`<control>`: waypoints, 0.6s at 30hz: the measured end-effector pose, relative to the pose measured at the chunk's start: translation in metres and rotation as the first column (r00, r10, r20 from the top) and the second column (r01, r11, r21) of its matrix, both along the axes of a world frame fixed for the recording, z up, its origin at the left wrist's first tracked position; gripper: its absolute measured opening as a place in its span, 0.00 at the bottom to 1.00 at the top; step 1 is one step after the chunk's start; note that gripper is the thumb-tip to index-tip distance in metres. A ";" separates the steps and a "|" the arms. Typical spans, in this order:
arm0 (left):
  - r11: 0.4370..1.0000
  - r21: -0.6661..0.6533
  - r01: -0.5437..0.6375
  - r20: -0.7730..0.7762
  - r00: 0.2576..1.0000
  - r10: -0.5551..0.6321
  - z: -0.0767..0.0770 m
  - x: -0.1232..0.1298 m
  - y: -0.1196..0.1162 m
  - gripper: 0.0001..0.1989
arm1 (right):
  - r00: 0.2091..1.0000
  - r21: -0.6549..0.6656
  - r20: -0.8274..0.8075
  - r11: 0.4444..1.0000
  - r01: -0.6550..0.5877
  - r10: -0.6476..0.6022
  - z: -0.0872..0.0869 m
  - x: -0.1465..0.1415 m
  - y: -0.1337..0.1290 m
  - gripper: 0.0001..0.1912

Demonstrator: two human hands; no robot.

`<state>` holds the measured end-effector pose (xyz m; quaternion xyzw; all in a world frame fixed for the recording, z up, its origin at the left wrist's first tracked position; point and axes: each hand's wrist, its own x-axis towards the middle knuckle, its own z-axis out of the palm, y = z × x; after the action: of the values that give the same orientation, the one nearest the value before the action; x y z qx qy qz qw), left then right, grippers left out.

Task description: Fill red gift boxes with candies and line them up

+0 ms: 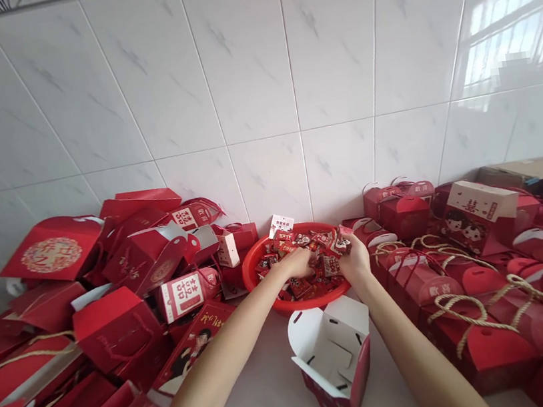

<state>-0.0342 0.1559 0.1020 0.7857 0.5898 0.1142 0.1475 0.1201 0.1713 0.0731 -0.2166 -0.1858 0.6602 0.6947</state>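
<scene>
A round red basin [247,275] full of small red wrapped candies [308,287] stands against the wall. My left hand [300,262] reaches in among the candies, its fingers curled; what they grip is hidden. At the basin's right side, my right hand [357,255] is closed on several wrapped candies [341,242]. In front of the basin, between my forearms, an open red gift box [333,356] with a white inside stands upright. No candies show in it, and a dark red cord hangs from its near side.
Open and half-folded red boxes [117,326] lie heaped on the left. Closed red boxes with rope handles [491,327] stand in rows on the right. A brown cardboard box [539,169] sits at the far right. Behind everything rises a white tiled wall [255,84].
</scene>
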 end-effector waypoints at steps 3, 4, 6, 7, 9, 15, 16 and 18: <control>0.997 -0.028 -0.072 -0.098 0.993 0.069 -0.001 0.006 0.012 0.13 | 0.998 -0.005 -0.017 0.998 0.055 -0.055 -0.003 0.002 0.005 0.07; 0.995 -0.024 -0.095 -0.117 0.989 0.092 -0.001 0.008 0.015 0.15 | 0.997 -0.006 -0.024 0.998 0.067 -0.067 -0.003 0.002 0.005 0.07; 0.991 -0.009 -0.131 -0.135 0.983 0.129 0.000 0.009 0.020 0.17 | 0.996 -0.008 -0.037 0.997 0.079 -0.079 -0.004 0.001 0.006 0.07; 0.990 -0.002 -0.144 -0.137 0.980 0.142 0.000 0.010 0.021 0.17 | 0.996 -0.007 -0.042 0.997 0.082 -0.082 -0.004 0.000 0.006 0.07; 0.987 0.009 -0.158 -0.127 0.979 0.158 0.000 0.012 0.023 0.17 | 0.995 -0.003 -0.048 0.996 0.087 -0.087 -0.004 0.000 0.007 0.07; 0.988 -0.005 -0.152 0.009 0.988 0.152 -0.007 0.013 0.026 0.16 | 0.996 0.026 -0.034 0.996 0.087 -0.086 -0.005 0.001 0.007 0.06; 0.988 -0.009 -0.152 0.048 0.987 0.152 -0.008 0.012 0.027 0.16 | 0.996 0.028 -0.032 0.996 0.084 -0.083 -0.005 0.001 0.007 0.06; 0.989 -0.012 -0.145 0.145 0.979 0.146 -0.007 0.008 0.028 0.16 | 0.997 0.036 -0.026 0.997 0.072 -0.072 -0.005 0.002 0.006 0.06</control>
<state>-0.0260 0.1843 0.0949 0.7299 0.6334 0.1814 0.1819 0.1218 0.1776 0.0682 -0.2020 -0.1815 0.6338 0.7242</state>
